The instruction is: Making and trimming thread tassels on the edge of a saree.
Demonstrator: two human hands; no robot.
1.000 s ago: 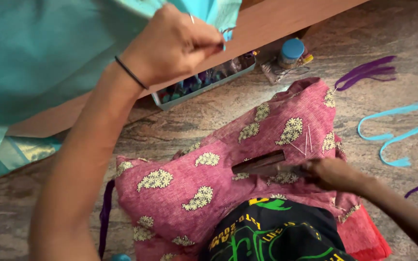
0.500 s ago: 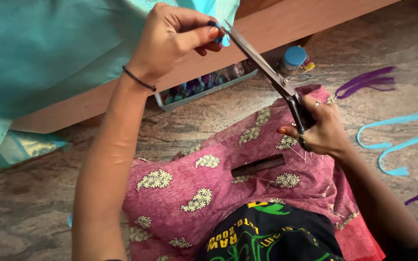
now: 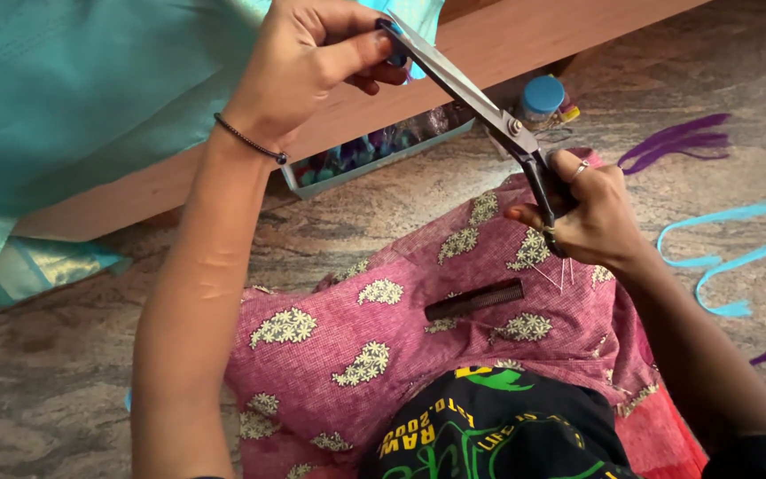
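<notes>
We see a large sheet of teal fabric (image 3: pixel 73 98) filling the upper left of the view, hanging down over a wooden ledge (image 3: pixel 507 40) that runs across the top. Below it, a pink patterned cloth (image 3: pixel 383 346) with pale paisley motifs lies spread on the mottled stone floor (image 3: pixel 46 390), partly covered near the bottom edge by a black garment (image 3: pixel 498 435) with green and yellow print.

Our left hand (image 3: pixel 312 58) is raised at the top of the view, its grip closed on a corner of the teal fabric, pinched between thumb and fingertips. Our right hand (image 3: pixel 591 213) sits lower and to the right, above the pink cloth, its grip closed through the handles of a pair of long dark scissors (image 3: pixel 472 102). The scissors slant up and left from that hand, and the blade tips reach the pinched fabric edge just beside the left thumb; the blades look nearly closed there.

Under the ledge stands a clear tray of blue and purple items (image 3: pixel 374 155), with a blue-capped jar (image 3: pixel 543 98) near the scissor pivot. Teal strips (image 3: pixel 720 257) and purple strips (image 3: pixel 676 142) lie on the floor at right. A small dark comb (image 3: pixel 474 299) rests on the pink cloth, below the right hand.
</notes>
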